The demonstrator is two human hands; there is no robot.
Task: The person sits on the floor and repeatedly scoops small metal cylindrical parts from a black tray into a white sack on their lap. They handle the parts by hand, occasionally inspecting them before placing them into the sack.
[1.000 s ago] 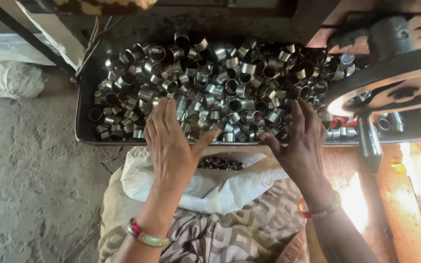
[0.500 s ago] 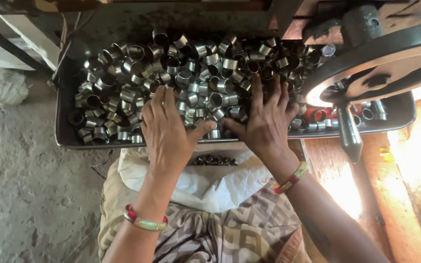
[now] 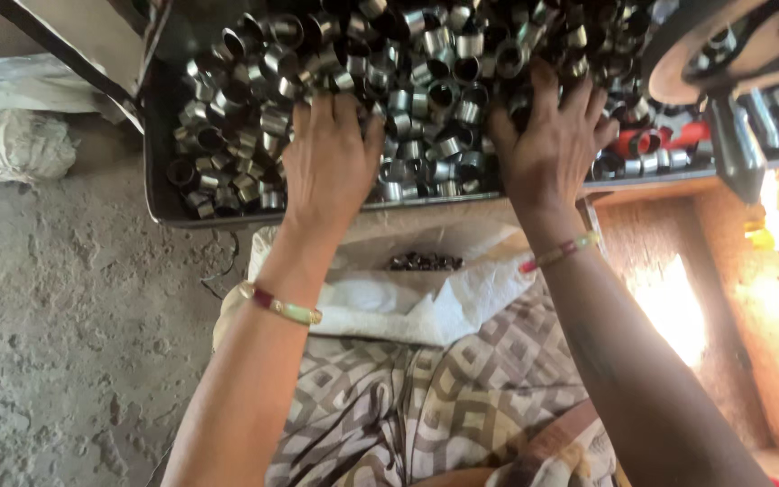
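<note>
Since the earlier frames, both hands have been pushed further forward into the heap of short metal rings (image 3: 426,99), from its near edge up onto the pile itself; by this a raking or gathering of the pieces toward the near rim is suggested. The left hand (image 3: 328,158) is laid palm-down with fingers spread and slightly curled over the rings, and the right hand (image 3: 552,144) is placed likewise; nothing is seen to be pinched or gripped by either. The rings are heaped in a dark shallow tray (image 3: 160,194), and no common direction is kept: some bores are turned upward, others lie sideways. The tray's long axis is run left to right across the view. Below its near rim a white sack (image 3: 426,307) is spread on the lap, with a few dark pieces (image 3: 423,262) in it. A machine wheel (image 3: 741,45) is seen at the upper right, and a concrete floor (image 3: 65,316) at the left.
</note>
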